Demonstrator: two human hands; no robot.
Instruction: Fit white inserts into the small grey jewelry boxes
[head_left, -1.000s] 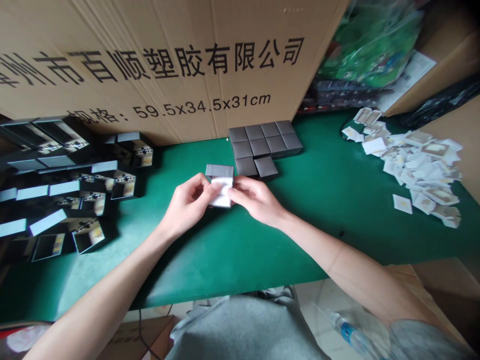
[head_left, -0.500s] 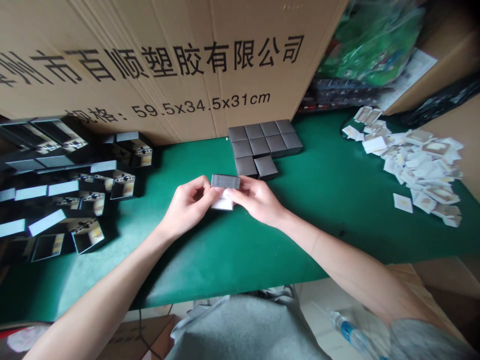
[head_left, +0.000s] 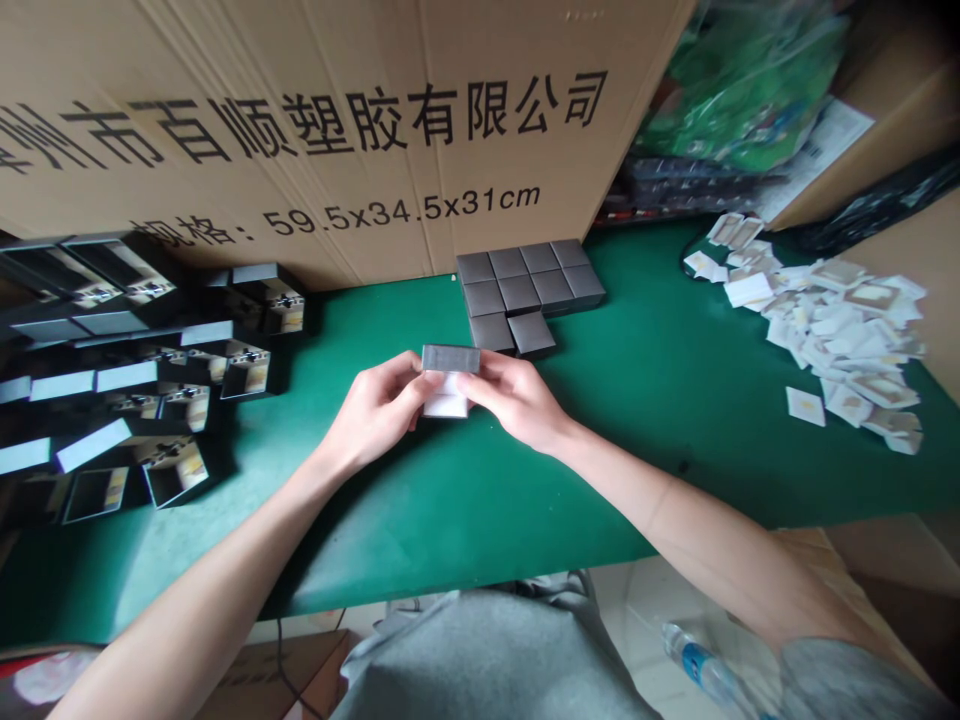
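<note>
Between my two hands is a small dark grey hinged box, its lid raised and a white insert showing inside. My left hand is closed around the box's left side, the thumb lying at the white insert. From the right, my right hand grips the other side, thumb also at the insert. The fingers behind the box are partly hidden. Just beyond my hands, several closed grey boxes sit together in rows on the green table.
Open dark boxes stand in rows at the left. To the right lies a heap of white inserts, with a single insert apart from it. A large cardboard carton stands along the back. A plastic bottle is below the table edge.
My thumbs have shifted slightly on the white insert, and more of it shows between them. The box has barely moved; everything around it stays in place.
</note>
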